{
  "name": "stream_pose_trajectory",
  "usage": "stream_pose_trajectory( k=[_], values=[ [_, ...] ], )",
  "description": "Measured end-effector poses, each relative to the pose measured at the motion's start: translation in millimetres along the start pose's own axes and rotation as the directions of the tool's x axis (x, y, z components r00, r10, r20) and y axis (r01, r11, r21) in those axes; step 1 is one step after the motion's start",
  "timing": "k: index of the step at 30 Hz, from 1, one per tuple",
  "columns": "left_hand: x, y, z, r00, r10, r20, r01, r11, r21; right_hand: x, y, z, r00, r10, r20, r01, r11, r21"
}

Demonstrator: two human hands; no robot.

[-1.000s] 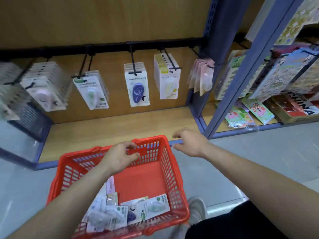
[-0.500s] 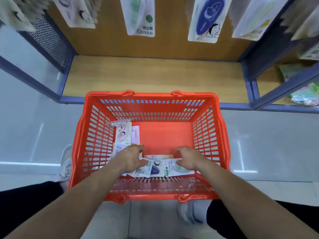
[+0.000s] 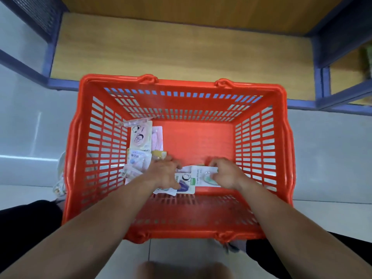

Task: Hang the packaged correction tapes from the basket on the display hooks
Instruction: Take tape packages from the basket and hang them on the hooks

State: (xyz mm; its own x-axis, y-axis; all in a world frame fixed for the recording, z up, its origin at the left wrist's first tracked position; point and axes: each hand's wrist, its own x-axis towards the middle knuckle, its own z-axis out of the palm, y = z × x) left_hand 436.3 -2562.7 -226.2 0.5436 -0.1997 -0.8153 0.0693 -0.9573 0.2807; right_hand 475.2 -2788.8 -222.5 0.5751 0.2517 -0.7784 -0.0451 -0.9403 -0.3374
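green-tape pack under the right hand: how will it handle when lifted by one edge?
The green pack looks like a flat card with a clear blister: probably light, and may flex. The glossy film could be slippery. It overlaps the purple pack, so that one may shift as the right hand lifts.

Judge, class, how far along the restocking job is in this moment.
Done: nothing visible; no hooks are in view. In hand: both hands are down in the red basket, the right hand gripping a green-tape pack, the left hand on a purple-tape pack. Left: several packs remain.
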Motion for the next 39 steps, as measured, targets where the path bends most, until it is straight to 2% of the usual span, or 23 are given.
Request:
stream_pose_trajectory(
  k=[6, 7, 9, 11, 13, 15, 17, 19, 25, 28, 31, 34, 37, 39],
  values=[
    [1.6, -4.9, 2.8, 0.999, 0.026, -0.033, -0.024, 0.998, 0.050, 0.7, -0.2, -1.0, 0.998, 0.043, -0.052, -0.031, 0.979, 0.203],
    [0.4, -6.3, 1.6, 0.998, 0.025, -0.052, -0.024, 1.000, 0.017, 1.5, -0.9, -0.8, 0.997, 0.052, -0.059, -0.034, 0.963, 0.268],
    [0.4, -13.6, -1.3, 0.995, -0.009, -0.096, -0.008, 0.984, -0.177, 3.7, -4.9, -2.6, 0.992, 0.070, -0.103, -0.016, 0.892, 0.452],
    [-2.2, -19.3, -8.0, 0.987, -0.075, -0.140, 0.000, 0.883, -0.470, 5.8, -8.0, -6.5, 0.985, 0.087, -0.151, 0.030, 0.771, 0.636],
    [-5.4, -21.0, -17.1, 0.961, -0.162, -0.226, -0.036, 0.735, -0.677, 5.3, -11.1, -14.3, 0.976, 0.126, -0.178, 0.058, 0.636, 0.770],
    [-9.4, -18.1, -28.3, 0.915, -0.262, -0.308, -0.093, 0.604, -0.792, 3.9, -13.9, -20.8, 0.975, 0.144, -0.168, 0.070, 0.522, 0.850],
    [-11.0, -14.0, -38.1, 0.892, -0.320, -0.320, -0.140, 0.477, -0.867, 3.3, -17.1, -23.5, 0.983, 0.122, -0.137, 0.075, 0.416, 0.906],
    [-12.6, -8.2, -44.0, 0.887, -0.331, -0.323, -0.171, 0.414, -0.894, 4.7, -24.0, -21.8, 0.989, 0.099, -0.107, 0.068, 0.335, 0.940],
    [-16.1, -0.5, -42.0, 0.922, -0.274, -0.273, -0.204, 0.256, -0.945, 12.5, -43.7, -12.0, 0.993, 0.098, -0.061, 0.028, 0.313, 0.949],
    [-16.7, 0.2, -41.2, 0.932, -0.252, -0.260, -0.184, 0.290, -0.939, 14.2, -43.6, -9.2, 0.999, 0.035, 0.008, -0.016, 0.241, 0.970],
    [-13.0, -1.2, -40.7, 0.936, -0.271, -0.225, -0.151, 0.268, -0.951, 16.6, -41.9, -8.8, 1.000, 0.018, -0.001, -0.003, 0.254, 0.967],
    [-13.3, 0.6, -42.8, 0.941, -0.279, -0.190, -0.117, 0.260, -0.959, 20.6, -40.5, -7.6, 0.999, 0.043, -0.030, 0.018, 0.271, 0.962],
    [-13.1, -0.2, -43.0, 0.961, -0.235, -0.148, -0.100, 0.203, -0.974, 22.8, -41.3, -6.3, 0.992, 0.101, -0.070, 0.042, 0.257, 0.966],
    [-12.6, -2.0, -41.8, 0.975, -0.183, -0.127, -0.080, 0.244, -0.967, 23.7, -40.7, -4.7, 0.988, 0.130, -0.088, 0.052, 0.258, 0.965]
  ],
)
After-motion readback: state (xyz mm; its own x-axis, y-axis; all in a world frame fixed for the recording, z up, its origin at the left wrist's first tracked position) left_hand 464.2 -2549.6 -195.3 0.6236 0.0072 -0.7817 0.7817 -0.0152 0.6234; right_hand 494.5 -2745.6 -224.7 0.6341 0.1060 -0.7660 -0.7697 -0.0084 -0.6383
